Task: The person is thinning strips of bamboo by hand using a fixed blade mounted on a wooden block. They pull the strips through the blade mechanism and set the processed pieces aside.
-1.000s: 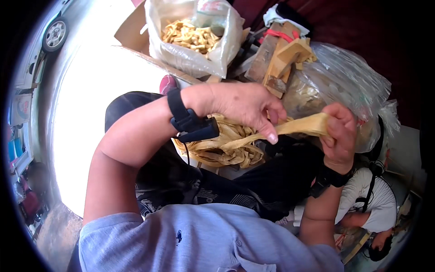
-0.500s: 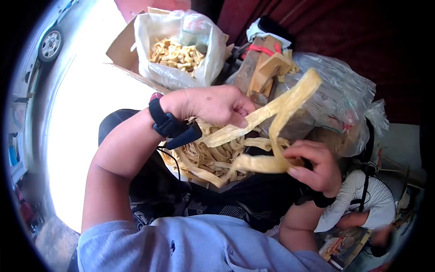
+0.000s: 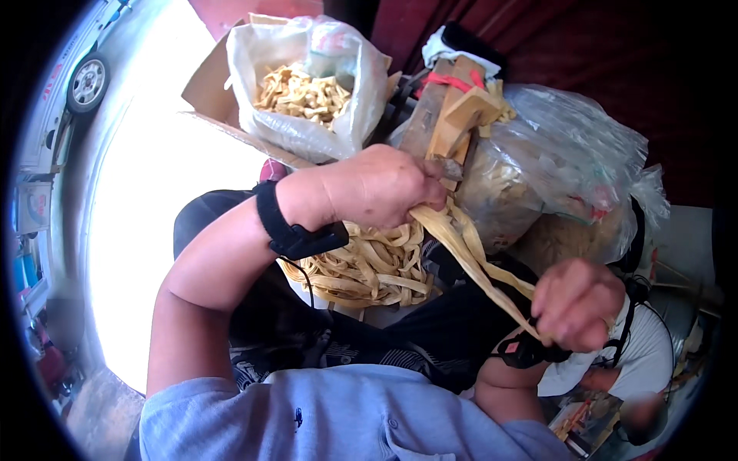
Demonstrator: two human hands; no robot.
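A long, flat, pale-yellow strip (image 3: 461, 250) is stretched between my two hands over my lap. My left hand (image 3: 373, 187) is closed on one end, the back of the hand upward. At the right, my right hand (image 3: 576, 303) has its fingers curled round the other end, slightly blurred. The strip hangs doubled, as two lengths side by side; what it is made of I cannot tell. Below my left wrist, a heap of similar loose strips (image 3: 377, 269) lies in front of my lap, partly hidden by the forearm and wristband.
A white bag (image 3: 304, 134) holding small knotted yellow pieces (image 3: 302, 94) stands in a cardboard box (image 3: 209, 88). A wooden block stand (image 3: 430, 115) with red binding is beyond my left hand. Clear plastic bags (image 3: 569, 146) lie right of it. Another person's white sleeve (image 3: 649, 346) shows at right.
My right hand has moved right and a little down, and the looped strip is now drawn out between both hands. My left hand has turned and shifted slightly right.
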